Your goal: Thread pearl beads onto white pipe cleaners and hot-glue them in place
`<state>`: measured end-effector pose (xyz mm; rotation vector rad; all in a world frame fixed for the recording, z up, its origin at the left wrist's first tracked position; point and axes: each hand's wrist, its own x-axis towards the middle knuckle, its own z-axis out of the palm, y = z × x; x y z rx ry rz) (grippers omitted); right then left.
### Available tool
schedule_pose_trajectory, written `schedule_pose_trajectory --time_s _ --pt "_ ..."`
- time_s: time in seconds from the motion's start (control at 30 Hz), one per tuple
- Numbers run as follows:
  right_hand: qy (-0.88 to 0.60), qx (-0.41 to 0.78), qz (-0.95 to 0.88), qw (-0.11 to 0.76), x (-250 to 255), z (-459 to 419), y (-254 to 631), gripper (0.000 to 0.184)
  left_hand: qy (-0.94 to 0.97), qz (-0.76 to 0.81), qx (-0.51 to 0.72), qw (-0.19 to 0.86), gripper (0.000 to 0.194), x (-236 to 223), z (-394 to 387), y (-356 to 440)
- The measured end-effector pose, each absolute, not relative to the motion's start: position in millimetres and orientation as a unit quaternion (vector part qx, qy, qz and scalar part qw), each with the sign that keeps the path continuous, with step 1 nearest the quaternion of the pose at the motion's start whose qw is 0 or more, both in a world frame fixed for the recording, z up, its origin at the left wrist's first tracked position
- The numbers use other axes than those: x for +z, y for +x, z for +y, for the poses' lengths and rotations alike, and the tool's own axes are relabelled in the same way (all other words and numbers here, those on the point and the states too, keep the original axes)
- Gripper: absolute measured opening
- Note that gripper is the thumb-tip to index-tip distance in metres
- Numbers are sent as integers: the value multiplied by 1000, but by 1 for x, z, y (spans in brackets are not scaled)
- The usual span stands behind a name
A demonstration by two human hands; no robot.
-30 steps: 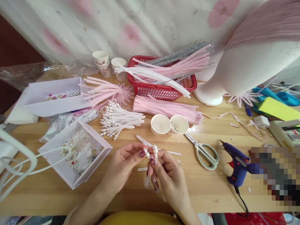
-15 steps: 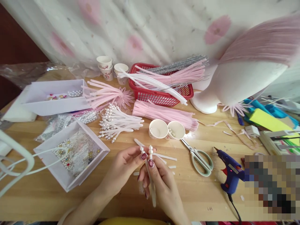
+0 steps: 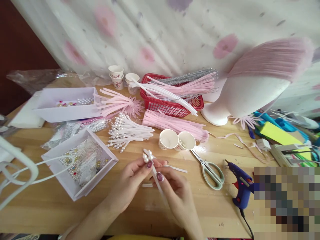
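My left hand (image 3: 132,181) is closed, its thumb and finger pinching white pipe cleaner stems just below a small cluster of pearl beads (image 3: 148,156). My right hand (image 3: 178,193) grips a white pipe cleaner (image 3: 157,180) lower down, thumb on top; the stem slants down along that palm. How many stems are between the fingers I cannot tell. On the table beyond lies a pile of white pearl-tipped pipe cleaners (image 3: 135,130). Cut white pieces (image 3: 178,168) lie behind the right hand. Two paper cups (image 3: 169,139) stand just past the hands, the right one with some pearls inside.
Scissors (image 3: 212,175) and a blue glue gun (image 3: 241,183) lie to the right. A white tray (image 3: 71,186) of beads sits left. Pink pipe cleaners (image 3: 172,123), a red basket (image 3: 172,108) and a white mannequin head (image 3: 255,93) stand behind. A white looped frame (image 3: 27,163) juts in at left.
The pearl tips, held side by side before, are now together in one cluster at the left fingertips. My right hand has slid down the stem, away from the pearls. The view has shifted slightly.
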<state>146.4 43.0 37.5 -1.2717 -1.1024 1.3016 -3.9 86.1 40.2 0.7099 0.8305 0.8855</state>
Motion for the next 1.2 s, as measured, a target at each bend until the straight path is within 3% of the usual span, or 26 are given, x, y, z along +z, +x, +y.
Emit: schedule_pose_trajectory --time_s 0.1,0.23,0.4,0.77,1.2 --pt "-555 473 -425 537 37 45 161 9 396 401 397 725 39 43 87 -9" --pt "-536 499 -411 543 40 49 155 19 432 388 274 767 49 45 85 -11" --pt "-526 543 -338 560 43 53 136 10 487 391 216 750 42 49 83 -11" --pt "-510 569 -305 568 43 56 135 12 514 401 199 731 32 50 86 -10" --pt "-491 573 -322 572 43 57 138 13 487 397 210 749 36 49 86 -10"
